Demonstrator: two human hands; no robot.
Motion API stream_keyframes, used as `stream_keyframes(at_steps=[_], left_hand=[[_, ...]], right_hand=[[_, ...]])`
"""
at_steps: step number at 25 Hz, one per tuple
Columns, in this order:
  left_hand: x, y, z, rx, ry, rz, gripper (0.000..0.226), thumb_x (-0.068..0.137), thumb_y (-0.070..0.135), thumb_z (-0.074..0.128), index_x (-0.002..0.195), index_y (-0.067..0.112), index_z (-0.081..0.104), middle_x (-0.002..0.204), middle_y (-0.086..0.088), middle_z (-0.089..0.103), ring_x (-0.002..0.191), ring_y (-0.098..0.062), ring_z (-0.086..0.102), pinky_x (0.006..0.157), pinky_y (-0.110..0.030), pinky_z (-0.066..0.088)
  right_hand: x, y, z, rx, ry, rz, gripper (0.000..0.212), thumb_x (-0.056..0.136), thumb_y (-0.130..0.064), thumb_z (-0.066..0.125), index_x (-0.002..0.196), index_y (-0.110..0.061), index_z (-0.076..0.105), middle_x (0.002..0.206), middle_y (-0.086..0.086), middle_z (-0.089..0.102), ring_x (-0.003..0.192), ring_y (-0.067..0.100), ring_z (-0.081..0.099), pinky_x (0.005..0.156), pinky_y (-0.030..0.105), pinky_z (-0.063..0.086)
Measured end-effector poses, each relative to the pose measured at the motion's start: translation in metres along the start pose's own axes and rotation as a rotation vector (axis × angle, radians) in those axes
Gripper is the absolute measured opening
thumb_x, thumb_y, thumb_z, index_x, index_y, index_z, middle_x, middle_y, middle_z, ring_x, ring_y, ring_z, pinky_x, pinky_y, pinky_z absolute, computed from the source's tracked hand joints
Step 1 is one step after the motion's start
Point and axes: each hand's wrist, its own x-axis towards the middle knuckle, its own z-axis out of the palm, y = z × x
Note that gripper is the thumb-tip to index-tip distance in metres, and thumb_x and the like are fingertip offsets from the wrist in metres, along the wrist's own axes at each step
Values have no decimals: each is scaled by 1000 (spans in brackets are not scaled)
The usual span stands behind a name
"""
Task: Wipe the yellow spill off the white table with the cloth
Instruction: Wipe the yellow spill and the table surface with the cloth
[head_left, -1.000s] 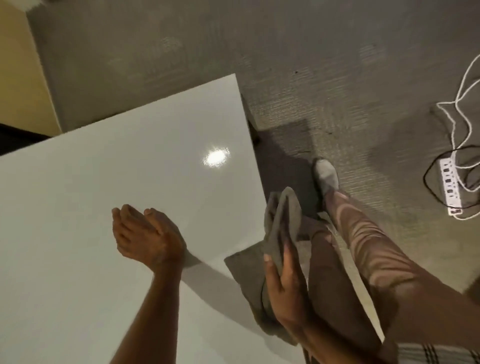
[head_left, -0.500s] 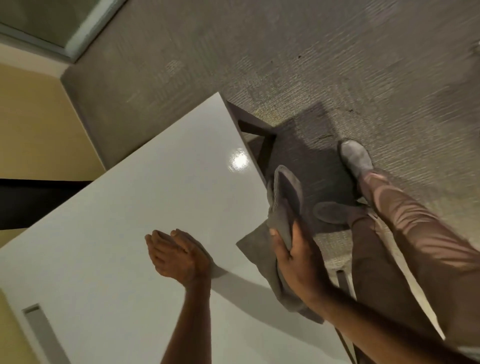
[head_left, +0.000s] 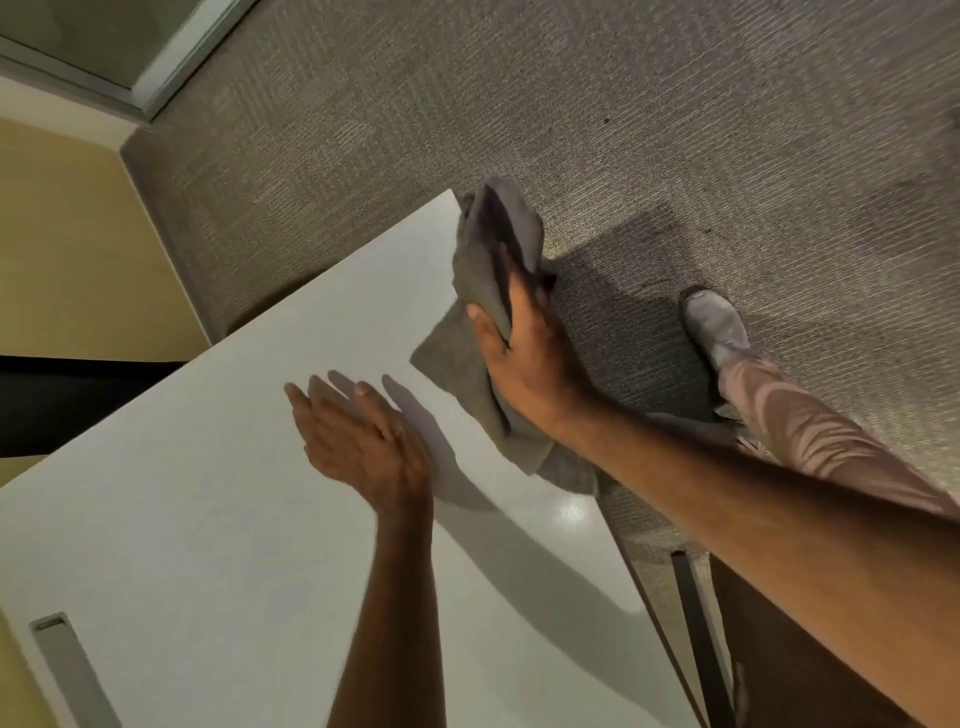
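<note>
At the far right edge of the white table (head_left: 218, 519), the right hand (head_left: 524, 358) is closed on the grey cloth (head_left: 467, 322), thumb on one side and fingers on the other. The cloth is bunched upward above the fingers, while a flat corner hangs below, lying on or just over the table near its corner; the view does not settle which. Held this way, the loose flap can be dragged across the top while the bunched part gives a firm grip. The left hand (head_left: 358, 436) is open and holds nothing, palm turned sideways and fingers together, just above the table beside the cloth, probably to steady the body or guard the edge.

No yellow spill shows on the visible part of the table, though glare and dim light could hide a faint trace. The top is smooth and glossy, with a bright reflection (head_left: 571, 512) near the right edge and a slot (head_left: 49, 623) at the near left. Below lie grey carpet (head_left: 675, 104), a yellow wall (head_left: 67, 249), and the person's shoe (head_left: 714, 325).
</note>
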Motion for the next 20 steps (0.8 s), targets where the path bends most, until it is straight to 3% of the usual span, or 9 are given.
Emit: stream_keyframes(at_steps=[2, 7, 11, 15, 18, 20], left_hand=[[13, 12, 8, -19, -5, -60, 59, 110, 41, 34, 158, 7, 38, 171, -12, 30, 157, -31, 32, 125, -47, 26], [16, 17, 16, 55, 3, -99, 61, 108, 44, 30, 158, 11, 39, 170, -9, 33, 157, -30, 32, 125, -48, 25], [16, 21, 11, 85, -9, -98, 60, 108, 43, 32, 158, 10, 39, 170, -10, 32, 157, -30, 31, 124, -51, 26], [14, 24, 8, 112, 1, -97, 62, 108, 44, 32, 156, 7, 42, 169, -11, 35, 156, -31, 35, 121, -49, 30], [13, 25, 7, 109, 6, -102, 60, 109, 42, 34, 156, 6, 43, 168, -11, 36, 155, -31, 35, 120, -49, 31], [13, 23, 7, 92, -20, -99, 58, 110, 40, 35, 157, 8, 40, 170, -10, 33, 156, -31, 32, 122, -49, 27]], right_hand=[[37, -12, 5, -18, 2, -44, 71, 107, -25, 58, 165, -8, 22, 163, 22, 39, 146, 29, 49, 109, 15, 40], [117, -40, 13, -167, -8, -143, 65, 108, -28, 55, 164, -10, 28, 162, 22, 40, 147, 31, 48, 118, 36, 45], [113, -40, 16, -157, 17, -100, 64, 109, -27, 53, 165, -11, 26, 162, 22, 39, 144, 31, 50, 115, 36, 48], [27, -2, 7, -50, 65, -93, 66, 109, -26, 53, 165, -8, 25, 165, 20, 37, 149, 30, 45, 118, 20, 40], [-105, 46, -4, -83, 37, 25, 66, 108, -47, 43, 166, -22, 25, 167, 10, 40, 147, 23, 48, 115, 11, 36], [-188, 73, -12, -120, 50, 124, 63, 107, -48, 45, 163, -23, 27, 163, 13, 46, 145, 24, 51, 114, 2, 29]])
